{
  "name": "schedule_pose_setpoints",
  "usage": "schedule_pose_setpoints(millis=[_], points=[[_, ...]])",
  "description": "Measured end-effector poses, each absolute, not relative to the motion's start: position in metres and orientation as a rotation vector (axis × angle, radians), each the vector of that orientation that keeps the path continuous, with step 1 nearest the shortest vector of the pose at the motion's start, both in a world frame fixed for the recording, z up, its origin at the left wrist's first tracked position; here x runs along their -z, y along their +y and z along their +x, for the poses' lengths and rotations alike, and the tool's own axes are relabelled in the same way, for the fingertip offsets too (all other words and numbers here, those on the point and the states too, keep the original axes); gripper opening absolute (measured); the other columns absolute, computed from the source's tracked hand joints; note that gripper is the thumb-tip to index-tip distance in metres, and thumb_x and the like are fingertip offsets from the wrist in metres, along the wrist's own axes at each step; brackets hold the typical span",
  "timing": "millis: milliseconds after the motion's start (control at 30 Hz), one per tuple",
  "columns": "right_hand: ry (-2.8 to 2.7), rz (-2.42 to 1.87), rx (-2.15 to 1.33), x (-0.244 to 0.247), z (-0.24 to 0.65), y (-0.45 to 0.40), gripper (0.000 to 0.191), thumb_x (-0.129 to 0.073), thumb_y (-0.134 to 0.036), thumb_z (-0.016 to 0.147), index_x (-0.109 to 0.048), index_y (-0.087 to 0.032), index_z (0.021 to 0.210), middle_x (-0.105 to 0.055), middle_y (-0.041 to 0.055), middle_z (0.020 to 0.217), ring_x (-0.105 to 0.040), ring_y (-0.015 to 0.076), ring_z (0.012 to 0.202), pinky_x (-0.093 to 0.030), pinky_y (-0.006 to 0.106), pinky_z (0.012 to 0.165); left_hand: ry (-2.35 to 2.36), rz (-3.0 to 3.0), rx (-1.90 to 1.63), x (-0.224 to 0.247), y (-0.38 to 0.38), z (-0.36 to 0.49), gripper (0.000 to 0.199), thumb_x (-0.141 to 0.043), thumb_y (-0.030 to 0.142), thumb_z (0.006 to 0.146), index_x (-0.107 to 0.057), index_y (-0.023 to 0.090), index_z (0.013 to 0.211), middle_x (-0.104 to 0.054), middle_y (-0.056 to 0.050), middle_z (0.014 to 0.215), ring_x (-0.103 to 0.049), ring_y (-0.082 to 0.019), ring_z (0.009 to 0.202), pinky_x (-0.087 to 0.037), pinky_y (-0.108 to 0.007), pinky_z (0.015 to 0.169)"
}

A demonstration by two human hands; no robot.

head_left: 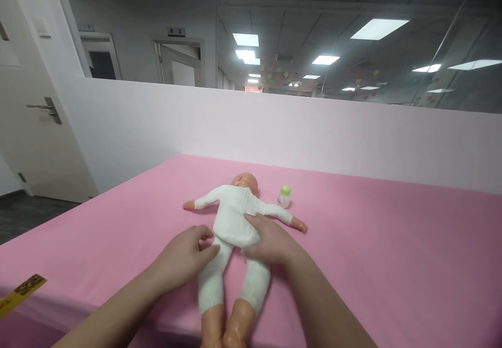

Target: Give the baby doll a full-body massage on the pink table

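A baby doll [235, 217] lies on its back on the pink-covered table [372, 243], head away from me and arms spread. It wears a white long-sleeved top [235, 220] and white trousers [212, 282]; its lower legs are bare. My left hand [188, 256] is at the doll's hip on the left, fingers bent and thumb apart, with a gap between them. Against the doll's other side rests my right hand [270, 238], its fingers on the top and its thumb lower, by the trousers. Part of the hem there is hidden by this hand.
A small bottle with a green cap [285, 197] stands beside the doll's shoulder. Behind the table runs a white low wall [314, 133] with glass above it. A door [35, 91] is at the left. A yellow label [23, 293] is on the table's near left edge.
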State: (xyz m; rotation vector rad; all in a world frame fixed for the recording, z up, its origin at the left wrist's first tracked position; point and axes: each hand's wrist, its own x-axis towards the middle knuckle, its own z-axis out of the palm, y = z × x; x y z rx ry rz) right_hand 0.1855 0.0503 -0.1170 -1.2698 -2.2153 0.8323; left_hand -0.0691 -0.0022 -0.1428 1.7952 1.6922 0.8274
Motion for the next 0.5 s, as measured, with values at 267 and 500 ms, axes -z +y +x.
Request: schedule_pose_setpoints(millis=[267,500], points=[[-1.860,-1.434,-0.779,0.139,0.196,0.074,0.061,-0.068,-0.055,0.092,-0.066,-0.022,0.142,-0.063,0.0096,0.144,-0.061,0.0301,0.130,-0.049,0.041,0.107,1.752,2.045,-0.983,0.115,0.086,-0.033,0.047,-0.057,0.051,0.094,-0.066,0.024,0.131,-0.058,-0.010,0.145,-0.065,-0.032,0.115,-0.048,-0.040,0.089],[-1.979,-1.385,-0.609,0.146,0.183,0.073,0.033,-0.064,-0.037,0.095,-0.077,-0.023,0.122,-0.073,0.0049,0.127,-0.065,0.0252,0.121,-0.048,0.036,0.105,1.633,2.096,-0.928,0.156,0.102,-0.028,0.046,-0.052,0.043,0.097,-0.066,0.021,0.135,-0.059,-0.011,0.147,-0.058,-0.035,0.130,-0.045,-0.047,0.105]])
